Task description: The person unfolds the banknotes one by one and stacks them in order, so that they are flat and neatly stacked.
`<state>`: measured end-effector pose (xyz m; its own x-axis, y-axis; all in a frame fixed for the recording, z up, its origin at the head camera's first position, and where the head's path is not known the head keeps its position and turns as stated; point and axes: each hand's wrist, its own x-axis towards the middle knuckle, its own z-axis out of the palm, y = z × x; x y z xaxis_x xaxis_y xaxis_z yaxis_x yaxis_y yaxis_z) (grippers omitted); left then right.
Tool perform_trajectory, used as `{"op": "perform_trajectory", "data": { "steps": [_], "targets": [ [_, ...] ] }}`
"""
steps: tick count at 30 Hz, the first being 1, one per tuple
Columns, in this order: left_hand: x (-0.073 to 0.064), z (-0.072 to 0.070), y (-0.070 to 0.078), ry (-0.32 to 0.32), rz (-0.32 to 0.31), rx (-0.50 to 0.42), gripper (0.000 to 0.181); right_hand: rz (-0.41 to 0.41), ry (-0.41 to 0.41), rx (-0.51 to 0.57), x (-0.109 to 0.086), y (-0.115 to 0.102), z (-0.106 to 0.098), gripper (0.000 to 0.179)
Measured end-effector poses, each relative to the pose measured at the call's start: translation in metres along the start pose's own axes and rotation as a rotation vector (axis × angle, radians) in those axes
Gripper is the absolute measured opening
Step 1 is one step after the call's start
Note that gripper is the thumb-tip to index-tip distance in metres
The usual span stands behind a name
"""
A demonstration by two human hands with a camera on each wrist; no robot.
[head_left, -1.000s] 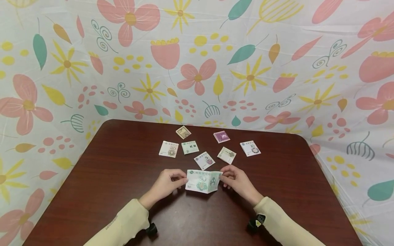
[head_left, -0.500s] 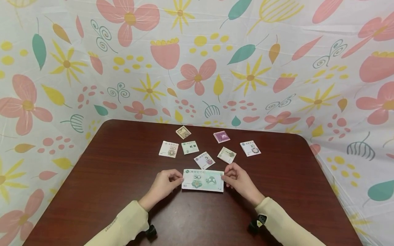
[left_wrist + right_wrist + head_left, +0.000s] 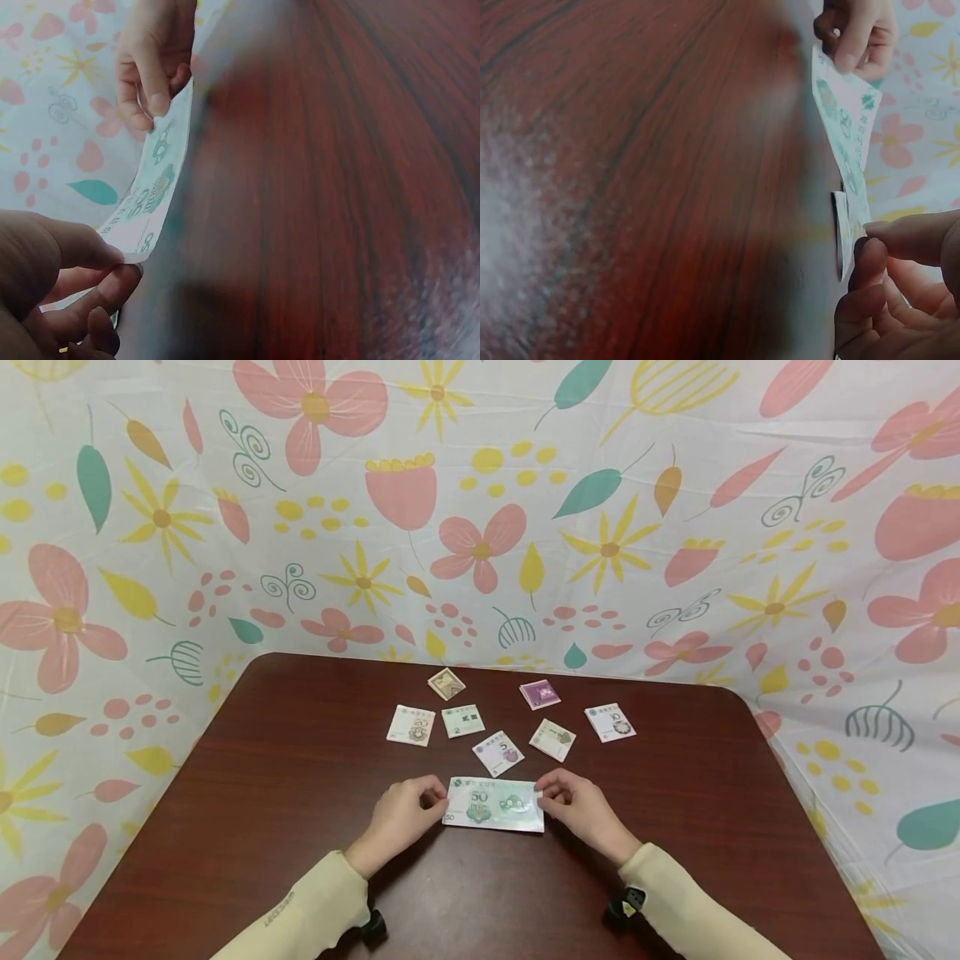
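A green banknote (image 3: 495,805) marked 50 is stretched out between the two hands, its printed face turned up. My left hand (image 3: 405,818) pinches its left end between thumb and fingers. At the opposite end, my right hand (image 3: 583,810) pinches the edge the same way. The left wrist view shows the note (image 3: 159,172) bowed a little along its length, thumb on top and fingers beneath. In the right wrist view the note (image 3: 847,127) slants from one hand to the other, above the table.
Folded notes lie on the dark wooden table (image 3: 300,777) beyond the hands: a 5 (image 3: 498,752), a 2 (image 3: 462,720), a 20 (image 3: 410,725), a 10 (image 3: 611,722), a greenish one (image 3: 552,740), a brown one (image 3: 447,683) and a purple one (image 3: 540,694). A flowered cloth (image 3: 480,485) hangs behind.
The 50 banknote, creased and partly folded at its right side a second ago, has been opened out flat. The right hand shifted slightly outward; the folded notes stayed in place.
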<state>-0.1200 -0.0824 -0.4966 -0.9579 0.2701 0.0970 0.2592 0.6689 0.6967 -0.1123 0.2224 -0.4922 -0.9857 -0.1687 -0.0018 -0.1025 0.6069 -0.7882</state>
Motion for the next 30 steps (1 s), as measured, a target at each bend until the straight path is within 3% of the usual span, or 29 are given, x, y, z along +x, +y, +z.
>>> {"op": "perform_trajectory", "data": {
  "steps": [6, 11, 14, 30],
  "targets": [
    [0.0011, 0.0030, -0.0005, 0.026, 0.034, 0.093, 0.012, -0.011, -0.022, -0.064, 0.0024, -0.0015, 0.0017, 0.014],
    [0.0008, 0.0060, 0.0009, 0.053, 0.078, 0.164, 0.027, -0.014, -0.037, -0.107, 0.0037, -0.0018, 0.0048, 0.017],
    [0.0009, 0.0070, 0.0010, 0.057, 0.108, 0.187, 0.022, -0.013, -0.038, -0.114, 0.0040, -0.0028, 0.0057, 0.017],
    [0.0046, 0.0060, 0.0017, 0.009, 0.138, 0.256, 0.012, -0.044, -0.056, -0.198, 0.0043, -0.0051, 0.0096, 0.021]
  ]
}}
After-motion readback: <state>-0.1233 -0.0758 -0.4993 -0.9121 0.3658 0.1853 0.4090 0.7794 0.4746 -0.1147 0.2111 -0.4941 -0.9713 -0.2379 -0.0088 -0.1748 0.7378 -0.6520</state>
